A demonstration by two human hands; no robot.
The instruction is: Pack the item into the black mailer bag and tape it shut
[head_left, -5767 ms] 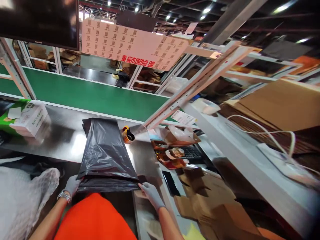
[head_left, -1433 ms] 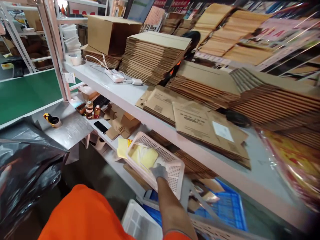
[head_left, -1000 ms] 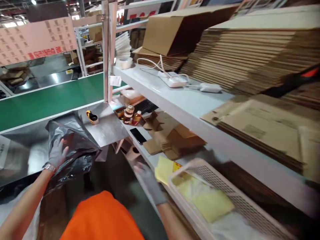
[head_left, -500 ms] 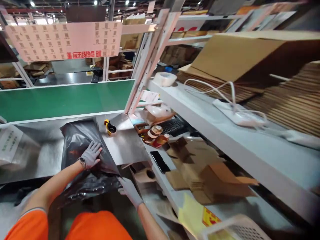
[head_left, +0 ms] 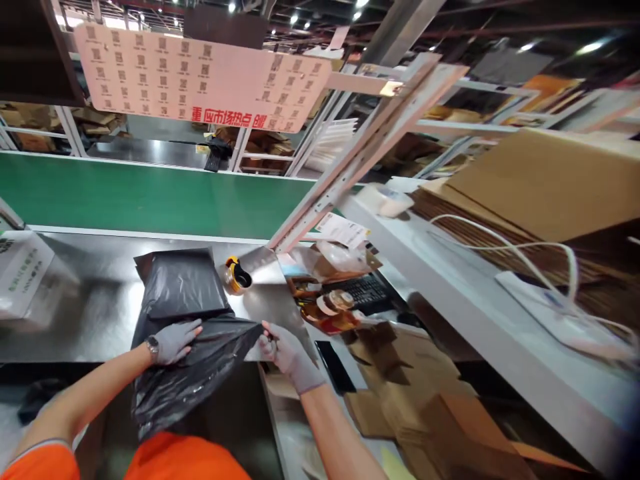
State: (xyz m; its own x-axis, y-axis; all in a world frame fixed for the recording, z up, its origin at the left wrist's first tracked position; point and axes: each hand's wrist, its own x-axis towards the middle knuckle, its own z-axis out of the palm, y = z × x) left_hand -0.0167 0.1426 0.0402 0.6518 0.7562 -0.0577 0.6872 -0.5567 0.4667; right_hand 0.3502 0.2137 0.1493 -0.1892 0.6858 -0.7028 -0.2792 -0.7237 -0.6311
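A black plastic mailer bag (head_left: 187, 287) lies on the metal table, its near end hanging loose over the front edge. Something flat fills its far part; what is inside is hidden. My left hand (head_left: 176, 341), gloved in light grey, rests on the bag with fingers stretched out. Gloved likewise, my right hand (head_left: 287, 353) pinches a corner of the bag's loose end and holds it out to the right. Just beyond the bag stands a tape dispenser (head_left: 237, 276) with yellow and black parts.
A white box (head_left: 23, 277) sits on the table at left. A green conveyor belt (head_left: 150, 200) runs behind. To the right are a phone (head_left: 335, 367), a keyboard (head_left: 364, 297), a jar (head_left: 336, 302) and flattened cardboard (head_left: 400, 373). A shelf (head_left: 450, 293) holds cardboard stacks and a power strip (head_left: 565, 313).
My right hand has lifted the bag's corner up and to the right. My left hand has slid toward the bag's near end. The camera view has shifted too.
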